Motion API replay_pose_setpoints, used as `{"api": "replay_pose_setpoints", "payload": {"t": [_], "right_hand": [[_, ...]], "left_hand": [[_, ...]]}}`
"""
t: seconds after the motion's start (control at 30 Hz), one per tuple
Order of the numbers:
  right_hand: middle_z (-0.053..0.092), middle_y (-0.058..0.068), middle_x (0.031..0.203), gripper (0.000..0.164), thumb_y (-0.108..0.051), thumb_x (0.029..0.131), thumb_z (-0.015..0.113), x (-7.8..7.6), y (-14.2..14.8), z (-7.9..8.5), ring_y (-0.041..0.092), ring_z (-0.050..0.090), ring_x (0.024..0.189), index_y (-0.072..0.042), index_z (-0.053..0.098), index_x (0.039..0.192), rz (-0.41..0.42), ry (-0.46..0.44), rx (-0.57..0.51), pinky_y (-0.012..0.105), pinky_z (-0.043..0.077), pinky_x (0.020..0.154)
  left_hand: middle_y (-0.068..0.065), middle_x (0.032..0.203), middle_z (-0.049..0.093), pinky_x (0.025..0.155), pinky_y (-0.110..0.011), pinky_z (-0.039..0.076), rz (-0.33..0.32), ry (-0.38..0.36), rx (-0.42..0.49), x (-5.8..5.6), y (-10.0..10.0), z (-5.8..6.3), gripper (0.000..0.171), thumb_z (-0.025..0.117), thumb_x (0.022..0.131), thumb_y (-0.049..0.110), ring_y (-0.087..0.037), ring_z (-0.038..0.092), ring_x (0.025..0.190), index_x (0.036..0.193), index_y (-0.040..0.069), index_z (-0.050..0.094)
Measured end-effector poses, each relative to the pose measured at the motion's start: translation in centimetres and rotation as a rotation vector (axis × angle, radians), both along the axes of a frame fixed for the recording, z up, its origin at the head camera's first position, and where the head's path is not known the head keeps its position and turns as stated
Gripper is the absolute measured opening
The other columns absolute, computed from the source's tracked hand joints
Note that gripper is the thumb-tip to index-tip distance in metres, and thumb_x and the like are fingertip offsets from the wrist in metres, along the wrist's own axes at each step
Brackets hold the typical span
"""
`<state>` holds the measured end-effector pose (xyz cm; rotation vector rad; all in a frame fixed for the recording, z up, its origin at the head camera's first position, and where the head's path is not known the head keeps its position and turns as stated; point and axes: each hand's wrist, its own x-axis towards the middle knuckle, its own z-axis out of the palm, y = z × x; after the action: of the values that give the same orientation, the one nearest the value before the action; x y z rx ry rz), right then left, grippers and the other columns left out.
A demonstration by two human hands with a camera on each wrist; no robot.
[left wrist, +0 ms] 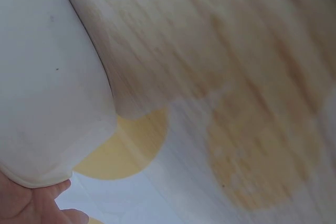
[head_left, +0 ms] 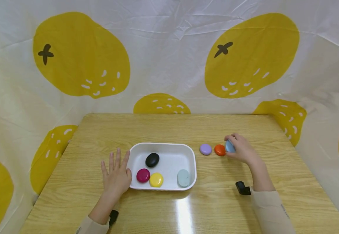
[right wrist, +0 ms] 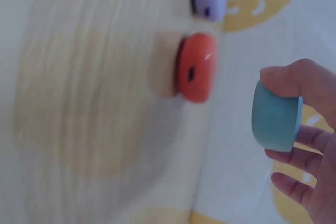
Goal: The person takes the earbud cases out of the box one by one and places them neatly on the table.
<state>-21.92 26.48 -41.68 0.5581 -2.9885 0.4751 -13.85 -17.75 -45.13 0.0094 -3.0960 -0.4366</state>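
Observation:
In the head view my right hand [head_left: 242, 150] pinches a light-blue, smooth, pebble-like piece [head_left: 230, 146] between thumb and fingers. The right wrist view shows that same piece [right wrist: 275, 118] lifted off the table. Just left of it lie an orange-red rounded piece [head_left: 220, 150] and a lilac one [head_left: 206, 149]. My left hand [head_left: 117, 178] lies at the left end of a white tray [head_left: 162, 188], fingers straight and spread, thumb by the rim. Inside the tray are a black piece [head_left: 152, 160], a magenta one [head_left: 143, 175], a yellow one [head_left: 156, 180] and a pale grey-green one [head_left: 183, 178].
A wooden table [head_left: 216, 208] carries everything. White cloth with yellow fruit shapes [head_left: 169, 65] hangs behind it and at both sides. Black wrist-worn parts [head_left: 242, 188] show by the sleeves.

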Motion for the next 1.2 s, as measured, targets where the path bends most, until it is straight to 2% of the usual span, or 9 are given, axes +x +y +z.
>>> {"api": "replay_pose_setpoints", "payload": {"t": [0.2, 0.37, 0.5, 0.77, 1.03, 1.2], "right_hand": [[0.05, 0.022, 0.111, 0.044, -0.011, 0.074, 0.071, -0.3, 2.0, -1.6, 0.037, 0.047, 0.097, -0.003, 0.054, 0.114, -0.043, -0.085, 0.03, 0.057, 0.036, 0.082], [0.05, 0.021, 0.112, 0.043, -0.01, 0.076, 0.069, -0.7, 3.0, -2.9, 0.036, 0.047, 0.096, -0.002, 0.053, 0.115, -0.05, -0.127, 0.013, 0.055, 0.039, 0.08], [0.047, 0.023, 0.116, 0.042, -0.01, 0.077, 0.068, -1.0, 3.6, -3.5, 0.039, 0.046, 0.1, -0.004, 0.052, 0.115, -0.041, -0.153, -0.012, 0.056, 0.038, 0.08], [0.043, 0.027, 0.121, 0.042, -0.007, 0.079, 0.066, -1.3, 3.8, -3.7, 0.043, 0.043, 0.108, -0.004, 0.048, 0.117, -0.025, -0.199, -0.028, 0.061, 0.034, 0.083], [0.044, 0.027, 0.121, 0.042, -0.006, 0.079, 0.066, -1.5, 3.9, -3.9, 0.042, 0.043, 0.107, -0.005, 0.049, 0.117, -0.017, -0.201, -0.023, 0.059, 0.036, 0.08], [0.039, 0.027, 0.126, 0.05, -0.01, 0.078, 0.066, -1.3, 3.7, -3.5, 0.043, 0.041, 0.109, -0.007, 0.045, 0.124, -0.03, -0.189, -0.009, 0.062, 0.034, 0.083]], "left_hand": [[-0.017, 0.152, 0.002, 0.104, -0.058, -0.014, -0.005, 0.013, -0.006, 0.1, 0.0, 0.0, 0.059, 0.039, 0.09, 0.021, -0.037, -0.007, 0.138, 0.147, 0.015, 0.021], [-0.018, 0.152, 0.002, 0.103, -0.057, -0.017, -0.006, 0.016, -0.001, 0.1, 0.0, -0.1, 0.06, 0.04, 0.09, 0.02, -0.036, -0.008, 0.138, 0.146, 0.015, 0.021], [-0.017, 0.152, 0.002, 0.104, -0.059, -0.015, -0.004, 0.017, -0.011, 0.0, 0.0, -0.2, 0.06, 0.04, 0.09, 0.021, -0.036, -0.008, 0.138, 0.146, 0.015, 0.021], [-0.017, 0.152, 0.001, 0.104, -0.06, -0.011, 0.0, 0.012, -0.017, 0.0, 0.0, -0.1, 0.06, 0.04, 0.09, 0.021, -0.036, -0.008, 0.138, 0.147, 0.016, 0.021], [-0.017, 0.152, 0.002, 0.104, -0.06, -0.01, 0.002, 0.014, -0.014, 0.1, 0.0, -0.1, 0.06, 0.041, 0.09, 0.021, -0.036, -0.008, 0.138, 0.146, 0.016, 0.021], [-0.017, 0.152, 0.002, 0.104, -0.06, -0.01, 0.002, 0.018, -0.009, 0.0, 0.0, -0.1, 0.059, 0.041, 0.09, 0.021, -0.036, -0.008, 0.138, 0.146, 0.015, 0.021]]}}
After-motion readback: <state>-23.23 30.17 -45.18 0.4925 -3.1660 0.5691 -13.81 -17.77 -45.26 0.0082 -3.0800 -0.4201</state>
